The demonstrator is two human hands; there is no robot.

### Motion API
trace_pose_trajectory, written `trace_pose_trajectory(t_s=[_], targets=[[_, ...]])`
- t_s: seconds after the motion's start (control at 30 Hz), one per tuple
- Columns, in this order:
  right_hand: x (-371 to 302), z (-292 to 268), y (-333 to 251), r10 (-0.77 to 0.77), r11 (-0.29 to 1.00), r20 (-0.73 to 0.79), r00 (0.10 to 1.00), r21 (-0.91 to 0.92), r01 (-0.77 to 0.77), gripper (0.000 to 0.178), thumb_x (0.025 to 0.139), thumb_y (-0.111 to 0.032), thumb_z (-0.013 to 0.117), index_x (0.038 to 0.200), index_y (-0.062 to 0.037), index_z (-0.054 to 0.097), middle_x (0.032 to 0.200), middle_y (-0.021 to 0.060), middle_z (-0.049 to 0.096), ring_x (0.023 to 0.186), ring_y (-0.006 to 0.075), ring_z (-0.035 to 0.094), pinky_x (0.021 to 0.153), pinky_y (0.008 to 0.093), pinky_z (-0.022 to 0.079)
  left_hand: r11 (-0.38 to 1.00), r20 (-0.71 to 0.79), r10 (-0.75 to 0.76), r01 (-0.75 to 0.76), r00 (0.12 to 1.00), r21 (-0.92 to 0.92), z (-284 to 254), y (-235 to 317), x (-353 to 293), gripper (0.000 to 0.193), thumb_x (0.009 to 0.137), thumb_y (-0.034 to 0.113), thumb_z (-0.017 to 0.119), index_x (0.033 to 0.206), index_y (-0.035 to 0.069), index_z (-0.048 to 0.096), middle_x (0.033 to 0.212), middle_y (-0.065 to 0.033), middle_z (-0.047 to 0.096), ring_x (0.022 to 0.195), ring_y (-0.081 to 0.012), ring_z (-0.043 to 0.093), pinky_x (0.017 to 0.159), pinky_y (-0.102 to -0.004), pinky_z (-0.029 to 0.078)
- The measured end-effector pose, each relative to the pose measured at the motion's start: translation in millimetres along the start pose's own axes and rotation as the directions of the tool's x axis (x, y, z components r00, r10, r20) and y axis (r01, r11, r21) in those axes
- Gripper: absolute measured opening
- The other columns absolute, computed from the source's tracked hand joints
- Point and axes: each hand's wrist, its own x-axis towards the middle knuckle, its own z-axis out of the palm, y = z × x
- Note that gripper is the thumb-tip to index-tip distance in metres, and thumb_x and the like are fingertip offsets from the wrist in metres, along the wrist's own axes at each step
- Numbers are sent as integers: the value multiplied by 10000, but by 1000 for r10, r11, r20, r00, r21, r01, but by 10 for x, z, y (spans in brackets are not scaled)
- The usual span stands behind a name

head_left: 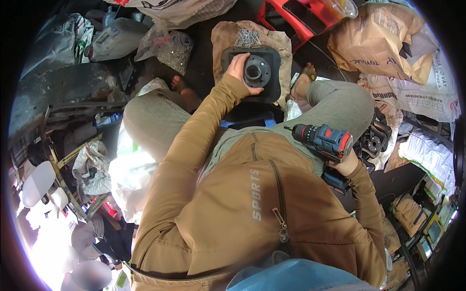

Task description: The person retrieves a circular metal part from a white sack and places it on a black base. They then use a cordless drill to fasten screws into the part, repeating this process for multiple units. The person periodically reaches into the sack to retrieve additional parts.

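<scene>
My left hand (237,72) is closed round the rim of a black round flanged part (262,72) with a hole in its middle. This part stands over a black square base (275,58) with rounded corners; I cannot tell whether they are one piece. Under the base lies a worn brown pad (219,39), and a pile of screws (247,37) rests on its far end. My right hand (344,165) grips a blue and black cordless drill (324,138) by its handle, above my right thigh. The drill's tip points left, apart from the black part.
More black parts (374,140) lie beside my right knee. A clear bag of small bits (172,53) and a grey jug (119,39) stand at the far left. Far right are a red stool (303,29) and a brown paper bag (374,39). Another person (97,237) is at lower left.
</scene>
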Motion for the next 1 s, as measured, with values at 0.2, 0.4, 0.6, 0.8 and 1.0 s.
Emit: trace_pose_trajectory(t_s=[0.2, 0.4, 0.6, 0.8, 1.0], targets=[[4, 112, -41, -55, 970, 5, 998, -237, 54, 518, 670, -61, 699, 1166, -52, 551, 1165, 149, 565, 1098, 324, 538, 954, 373, 425, 992, -59, 76, -82, 995, -98, 37, -258, -75, 1254, 400, 441, 910, 1392, 35, 258, 1288, -193, 406, 1210, -328, 438, 1020, -401, 385], [-188, 29, -669, 41, 901, 169, 985, -433, 37, 613, 664, -84, 650, 1254, -23, 494, 1014, 222, 547, 1007, 393, 542, 853, 419, 475, 968, 130, -212, 189, 969, 168, 47, -378, -231, 1428, 315, 614, 872, 1451, 87, 185, 1472, -184, 254, 1407, -328, 178, 1124, -544, 90], [1310, -398, -698, -461, 820, -44, 886, -402, 407, 665, 742, -119, 694, 1332, -5, 410, 1272, 208, 502, 1186, 335, 495, 1022, 400, 378, 915, 109, -136, 83, 985, 394, 152, -260, -235, 1180, 479, 718, 755, 1416, 139, 333, 1495, -102, 248, 1422, -316, 112, 1138, -528, 54], [2671, 682, -468, -448, 803, -188, 874, -514, 301, 1104, 535, -376, 846, 1400, -9, 265, 1376, 249, 322, 1291, 413, 317, 1044, 446, 333, 924, 113, -127, 76, 985, 374, 167, -336, -216, 947, 615, 469, 760, 1396, 117, 356, 1488, -86, 270, 1413, -311, 165, 1149, -473, 113], [2823, 724, -307, -586, 785, -239, 774, -403, 470, 1043, 501, -260, 854, 1367, -28, 321, 1260, 221, 386, 1180, 404, 400, 1013, 453, 352, 943, 103, -133, 94, 986, 319, 188, -381, -233, 905, 635, 355, 749, 1398, 107, 330, 1476, -80, 296, 1414, -293, 177, 1151, -457, 125]])
